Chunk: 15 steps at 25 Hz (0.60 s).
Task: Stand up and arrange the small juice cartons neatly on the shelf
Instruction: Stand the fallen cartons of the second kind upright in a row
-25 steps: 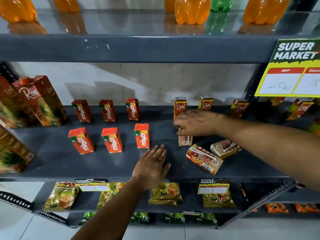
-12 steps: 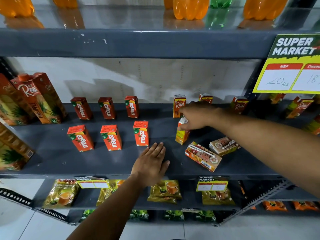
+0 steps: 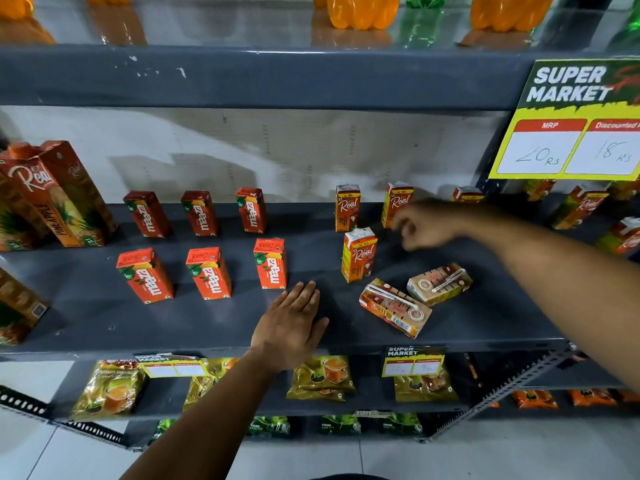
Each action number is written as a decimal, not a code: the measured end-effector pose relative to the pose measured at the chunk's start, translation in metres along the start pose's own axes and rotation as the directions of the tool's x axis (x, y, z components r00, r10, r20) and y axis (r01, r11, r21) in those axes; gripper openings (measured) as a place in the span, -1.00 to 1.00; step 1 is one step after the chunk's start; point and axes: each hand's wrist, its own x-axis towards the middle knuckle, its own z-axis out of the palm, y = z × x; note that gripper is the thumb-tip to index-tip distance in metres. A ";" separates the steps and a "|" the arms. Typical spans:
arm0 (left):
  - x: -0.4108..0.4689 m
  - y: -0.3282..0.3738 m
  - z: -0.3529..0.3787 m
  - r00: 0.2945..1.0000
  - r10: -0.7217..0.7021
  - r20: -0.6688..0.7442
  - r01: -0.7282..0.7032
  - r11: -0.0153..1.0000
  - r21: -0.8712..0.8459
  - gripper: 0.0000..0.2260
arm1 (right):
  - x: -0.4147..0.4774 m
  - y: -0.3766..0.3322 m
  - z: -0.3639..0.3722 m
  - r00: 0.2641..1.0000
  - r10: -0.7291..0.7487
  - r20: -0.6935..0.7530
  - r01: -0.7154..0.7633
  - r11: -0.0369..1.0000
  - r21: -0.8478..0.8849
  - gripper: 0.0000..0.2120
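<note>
The right hand [image 3: 424,227] has let go of the Real carton [image 3: 358,255], which a moment ago it was tipping up; the carton stands alone mid-shelf in front of the back row, and the fingers are loosely curled, holding nothing. The left hand [image 3: 291,327] stays flat, fingers spread, at the front edge of the shelf [image 3: 104,317]. Two cartons [image 3: 394,306] lying near that edge are likely next

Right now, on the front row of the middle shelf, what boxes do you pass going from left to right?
Left Maaza carton → middle Maaza carton → right Maaza carton → standing Real carton → fallen carton with barcode → fallen carton behind it.
</note>
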 end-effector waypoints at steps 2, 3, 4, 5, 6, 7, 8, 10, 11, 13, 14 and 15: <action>0.000 0.000 0.000 1.000 -0.004 -0.006 0.004 1.000 0.006 -0.40 | -0.015 0.028 0.024 0.961 0.080 0.266 -0.047 0.991 -0.128 -0.34; -0.001 0.000 0.000 1.000 -0.005 -0.010 0.005 1.000 0.011 -0.40 | -0.021 0.039 0.039 0.946 0.110 0.305 -0.048 0.978 -0.203 -0.30; 0.000 0.000 0.000 1.000 -0.005 -0.011 0.005 1.000 0.013 -0.41 | -0.025 0.049 0.053 0.950 0.117 0.288 -0.045 0.968 -0.245 -0.32; 0.001 0.000 0.000 1.000 -0.003 -0.009 0.004 1.000 0.014 -0.41 | -0.027 0.058 0.063 0.969 0.101 0.226 -0.044 0.969 -0.244 -0.39; 0.001 0.001 0.000 1.000 -0.004 -0.004 0.004 1.000 0.015 -0.42 | -0.029 0.066 0.068 0.985 0.081 0.150 -0.047 0.976 -0.215 -0.49; 0.002 0.001 0.000 1.000 -0.008 -0.001 0.008 1.000 0.013 -0.42 | -0.030 0.071 0.068 0.993 0.073 0.091 -0.056 0.983 -0.175 -0.57; 0.002 0.002 0.000 1.000 -0.013 0.001 0.013 1.000 0.010 -0.42 | -0.031 0.074 0.065 0.996 0.071 0.053 -0.063 0.988 -0.139 -0.62; 0.001 0.002 -0.001 1.000 -0.018 0.005 0.018 1.000 0.005 -0.43 | -0.030 0.076 0.054 0.999 0.039 -0.031 -0.042 0.994 -0.100 -0.60; 0.001 0.002 -0.002 1.000 -0.016 0.003 0.016 1.000 0.007 -0.43 | -0.028 0.074 0.047 0.996 0.003 -0.093 -0.013 0.995 -0.096 -0.58; 0.000 0.003 -0.003 1.000 -0.008 -0.006 0.008 1.000 0.012 -0.44 | -0.024 0.066 0.032 0.976 -0.083 -0.200 0.065 0.993 -0.095 -0.55; 0.000 0.004 -0.004 1.000 -0.007 -0.009 0.007 1.000 0.009 -0.44 | -0.022 0.060 0.027 0.966 -0.129 -0.226 0.106 0.988 -0.112 -0.54; 0.000 0.005 -0.005 1.000 -0.008 -0.011 0.008 1.000 0.005 -0.44 | -0.019 0.055 0.024 0.956 -0.173 -0.238 0.142 0.979 -0.143 -0.54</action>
